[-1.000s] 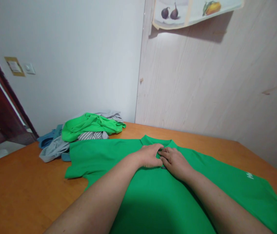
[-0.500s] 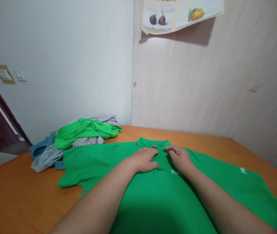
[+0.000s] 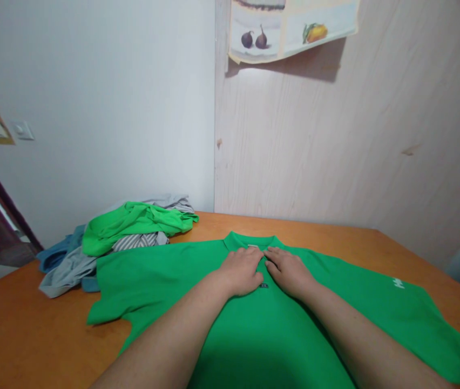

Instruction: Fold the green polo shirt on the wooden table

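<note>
A green polo shirt (image 3: 262, 329) lies spread front side up, its collar at the far end and its sleeves out to both sides. My left hand (image 3: 243, 271) rests flat on the front just below the left half of the collar, thumb apart from the fingers. Close beside it, my right hand (image 3: 289, 272) lies on the cloth under the right half of the collar, fingers stretched out. The fingertips of both hands nearly meet at the neck opening. A small dark label (image 3: 264, 286) shows between the hands. White lettering (image 3: 398, 283) marks the right sleeve.
A heap of clothes stands at the table's back left: a bright green garment (image 3: 133, 226) on top, with striped grey cloth (image 3: 141, 241) and blue cloth (image 3: 58, 253) below. The orange-brown table (image 3: 44, 329) meets the wall behind. A fruit poster (image 3: 295, 32) hangs above.
My right hand has gone from a pinch at the collar to lying flatter, a little lower and closer to my left hand. The view has shifted slightly.
</note>
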{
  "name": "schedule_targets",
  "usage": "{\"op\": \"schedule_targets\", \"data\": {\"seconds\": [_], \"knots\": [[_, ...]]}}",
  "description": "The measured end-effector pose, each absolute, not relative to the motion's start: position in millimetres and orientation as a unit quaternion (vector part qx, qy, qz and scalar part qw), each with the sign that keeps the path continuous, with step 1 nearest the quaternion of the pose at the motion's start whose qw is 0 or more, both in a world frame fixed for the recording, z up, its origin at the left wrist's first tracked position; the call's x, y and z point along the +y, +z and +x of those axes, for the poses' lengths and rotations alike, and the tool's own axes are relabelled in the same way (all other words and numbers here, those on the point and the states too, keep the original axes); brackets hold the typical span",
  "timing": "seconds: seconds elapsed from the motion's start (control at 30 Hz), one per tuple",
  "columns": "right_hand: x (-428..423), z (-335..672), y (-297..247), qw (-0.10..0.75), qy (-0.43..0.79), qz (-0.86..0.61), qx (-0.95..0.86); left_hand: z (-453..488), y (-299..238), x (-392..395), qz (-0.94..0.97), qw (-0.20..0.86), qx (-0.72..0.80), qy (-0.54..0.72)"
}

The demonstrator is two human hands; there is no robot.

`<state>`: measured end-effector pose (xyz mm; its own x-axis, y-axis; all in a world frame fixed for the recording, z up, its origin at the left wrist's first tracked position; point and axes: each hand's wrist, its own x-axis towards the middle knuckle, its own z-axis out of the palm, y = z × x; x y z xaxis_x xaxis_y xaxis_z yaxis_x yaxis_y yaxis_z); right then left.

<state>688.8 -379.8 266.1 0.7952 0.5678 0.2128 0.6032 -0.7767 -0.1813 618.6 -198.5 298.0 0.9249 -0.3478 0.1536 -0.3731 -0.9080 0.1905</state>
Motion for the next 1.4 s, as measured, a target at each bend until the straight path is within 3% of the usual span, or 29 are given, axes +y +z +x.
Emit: {"op": "schedule_targets", "data": {"seconds": [0.37,0.63,1.4], "knots": [[-382,691,271,0.153,-0.115,-0.950,-0.248,618,294,-197,0.978,0.074,-0.189,0.047],[-382,696,262,0.096,-0.028,-0.972,-0.214,618,293,-198,0.979,0.076,-0.180,0.049],[-369,722,266,0.053,-0.002,-0.990,-0.129,619,291,-200,0.978,0.093,-0.175,0.061]]}}
